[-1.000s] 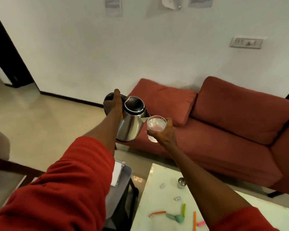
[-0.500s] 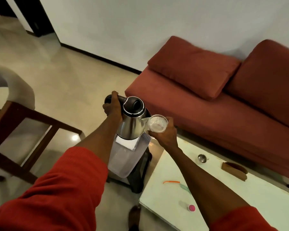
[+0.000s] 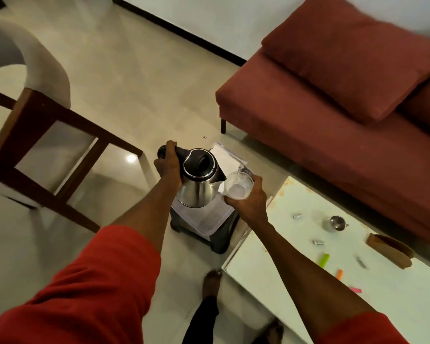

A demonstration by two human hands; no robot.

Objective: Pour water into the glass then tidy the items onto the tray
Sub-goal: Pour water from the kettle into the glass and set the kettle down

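Red sofa (image 3: pixel 333 115) stood behind a white table (image 3: pixel 296 281). Over a small stool (image 3: pixel 221 234), the left hand (image 3: pixel 168 165) gripped the steel kettle (image 3: pixel 199 182) by its handle, spout pointing right at the glass (image 3: pixel 238 186) pinched in the right hand (image 3: pixel 251 202). No writing was readable.

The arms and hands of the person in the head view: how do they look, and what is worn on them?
Both arms wear red sleeves of a soft, knit-like cloth, pushed up above the elbows, so the forearms are bare. The left hand and the right hand are bare too: no gloves, and no watch, ring or bracelet shows on the wrists or fingers.
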